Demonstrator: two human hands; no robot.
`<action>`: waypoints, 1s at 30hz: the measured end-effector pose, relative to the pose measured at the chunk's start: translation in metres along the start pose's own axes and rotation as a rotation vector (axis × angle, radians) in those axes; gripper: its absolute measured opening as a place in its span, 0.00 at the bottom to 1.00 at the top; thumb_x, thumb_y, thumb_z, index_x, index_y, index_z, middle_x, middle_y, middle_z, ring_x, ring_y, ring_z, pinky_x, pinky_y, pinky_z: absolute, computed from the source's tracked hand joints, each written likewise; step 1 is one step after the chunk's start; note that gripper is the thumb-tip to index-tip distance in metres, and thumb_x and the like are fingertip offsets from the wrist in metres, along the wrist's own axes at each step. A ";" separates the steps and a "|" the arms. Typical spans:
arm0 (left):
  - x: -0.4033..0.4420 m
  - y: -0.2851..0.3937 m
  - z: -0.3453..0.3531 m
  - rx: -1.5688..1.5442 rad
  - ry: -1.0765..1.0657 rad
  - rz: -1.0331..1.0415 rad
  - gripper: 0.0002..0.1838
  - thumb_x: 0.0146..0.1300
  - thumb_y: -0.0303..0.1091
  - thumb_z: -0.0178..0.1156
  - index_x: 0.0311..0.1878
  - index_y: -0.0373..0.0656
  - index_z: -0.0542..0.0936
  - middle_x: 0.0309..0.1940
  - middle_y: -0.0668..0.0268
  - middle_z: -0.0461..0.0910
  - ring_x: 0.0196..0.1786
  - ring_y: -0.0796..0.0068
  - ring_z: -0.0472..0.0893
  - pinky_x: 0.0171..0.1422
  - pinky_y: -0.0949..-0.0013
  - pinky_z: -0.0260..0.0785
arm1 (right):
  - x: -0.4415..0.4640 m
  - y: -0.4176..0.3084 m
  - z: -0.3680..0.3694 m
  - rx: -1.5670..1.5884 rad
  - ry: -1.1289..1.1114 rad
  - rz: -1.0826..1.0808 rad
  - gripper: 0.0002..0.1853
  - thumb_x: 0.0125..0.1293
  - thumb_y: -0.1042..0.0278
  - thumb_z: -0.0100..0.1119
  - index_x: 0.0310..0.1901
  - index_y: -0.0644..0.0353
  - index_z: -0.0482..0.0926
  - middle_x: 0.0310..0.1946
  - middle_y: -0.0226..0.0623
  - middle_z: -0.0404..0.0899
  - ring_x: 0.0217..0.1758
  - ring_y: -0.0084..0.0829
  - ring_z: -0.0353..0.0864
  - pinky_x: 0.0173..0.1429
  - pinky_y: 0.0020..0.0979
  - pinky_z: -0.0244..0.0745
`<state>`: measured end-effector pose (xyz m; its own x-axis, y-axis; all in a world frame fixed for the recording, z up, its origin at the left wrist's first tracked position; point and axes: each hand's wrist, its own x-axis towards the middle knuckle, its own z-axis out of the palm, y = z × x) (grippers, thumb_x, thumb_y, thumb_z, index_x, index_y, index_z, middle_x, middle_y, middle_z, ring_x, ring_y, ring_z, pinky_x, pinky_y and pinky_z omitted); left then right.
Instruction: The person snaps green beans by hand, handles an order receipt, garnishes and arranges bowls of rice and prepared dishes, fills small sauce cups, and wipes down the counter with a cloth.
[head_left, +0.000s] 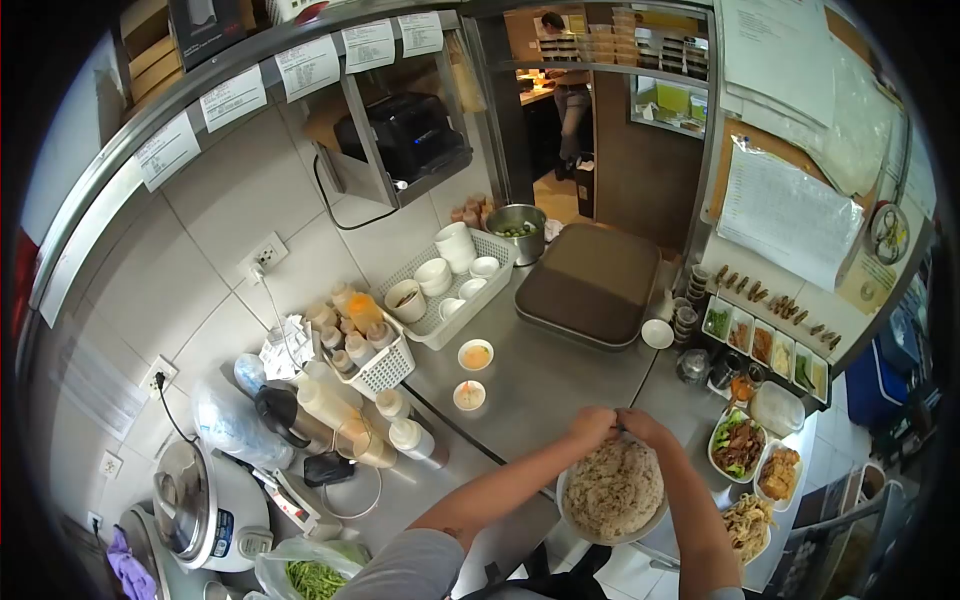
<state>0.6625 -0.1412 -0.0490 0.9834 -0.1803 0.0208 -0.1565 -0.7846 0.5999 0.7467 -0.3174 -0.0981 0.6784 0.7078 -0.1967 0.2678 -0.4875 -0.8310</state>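
A round white bowl filled with a pale, grainy food that looks like rice stands near the front edge of the steel counter. Over its far rim my left hand and my right hand come together, fingers closed. Between them is a small dark thing, too small to make out. Right of the bowl stand a dish of meat and green leaves, a dish of fried pieces and a dish of pale strips. Two small filled cups stand farther left.
A brown tray lies at the back, beside a crate of white bowls. Bottles, a rice cooker and a bag of greens stand left. Topping trays are at right. A person stands beyond the opening.
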 end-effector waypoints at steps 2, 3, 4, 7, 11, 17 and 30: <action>-0.008 -0.003 0.012 0.010 0.012 -0.009 0.14 0.55 0.43 0.63 0.34 0.41 0.81 0.31 0.52 0.80 0.37 0.51 0.80 0.42 0.52 0.70 | -0.007 -0.023 0.010 -0.001 -0.037 0.063 0.19 0.65 0.62 0.48 0.52 0.64 0.77 0.48 0.43 0.80 0.49 0.37 0.77 0.55 0.34 0.70; -0.010 0.000 0.005 -0.011 -0.009 -0.034 0.13 0.56 0.43 0.62 0.34 0.42 0.82 0.31 0.53 0.81 0.37 0.51 0.80 0.42 0.52 0.70 | -0.022 -0.043 0.003 0.112 -0.012 0.177 0.20 0.66 0.61 0.47 0.54 0.63 0.77 0.49 0.41 0.79 0.50 0.35 0.76 0.56 0.33 0.68; -0.008 0.002 0.000 -0.031 -0.024 -0.050 0.12 0.57 0.42 0.60 0.34 0.43 0.82 0.32 0.54 0.81 0.38 0.51 0.80 0.42 0.52 0.70 | -0.031 -0.054 -0.007 0.219 0.022 0.287 0.20 0.67 0.61 0.46 0.55 0.62 0.77 0.50 0.39 0.78 0.50 0.33 0.75 0.57 0.32 0.67; -0.025 -0.005 -0.002 0.031 0.051 -0.210 0.12 0.59 0.42 0.58 0.38 0.44 0.81 0.31 0.55 0.81 0.38 0.51 0.80 0.42 0.52 0.71 | -0.051 0.008 -0.003 0.290 0.225 0.220 0.21 0.67 0.61 0.45 0.56 0.62 0.76 0.51 0.39 0.77 0.53 0.32 0.74 0.60 0.32 0.66; -0.063 -0.032 -0.004 -0.043 0.260 -0.271 0.14 0.64 0.41 0.54 0.43 0.40 0.79 0.29 0.55 0.81 0.34 0.54 0.82 0.39 0.55 0.73 | -0.131 0.013 0.017 0.727 0.531 0.364 0.23 0.68 0.62 0.44 0.62 0.63 0.69 0.56 0.40 0.74 0.56 0.31 0.74 0.60 0.32 0.69; -0.122 0.004 0.032 -0.946 -0.085 -0.698 0.17 0.71 0.42 0.46 0.50 0.38 0.73 0.27 0.60 0.82 0.30 0.66 0.84 0.29 0.57 0.78 | -0.184 0.010 0.148 1.130 1.072 0.374 0.26 0.68 0.62 0.50 0.65 0.61 0.63 0.56 0.40 0.72 0.54 0.33 0.75 0.54 0.35 0.73; -0.162 0.006 0.048 -0.711 -0.052 -0.625 0.19 0.69 0.48 0.51 0.45 0.42 0.81 0.21 0.68 0.76 0.22 0.81 0.75 0.23 0.74 0.69 | -0.230 -0.042 0.025 -0.400 0.618 0.479 0.19 0.61 0.65 0.55 0.54 0.59 0.74 0.44 0.53 0.78 0.46 0.50 0.80 0.49 0.45 0.75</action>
<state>0.4975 -0.1448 -0.0869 0.8622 0.1110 -0.4942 0.5065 -0.2059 0.8373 0.5620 -0.4468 -0.0313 0.9973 0.0340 -0.0644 0.0002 -0.8860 -0.4637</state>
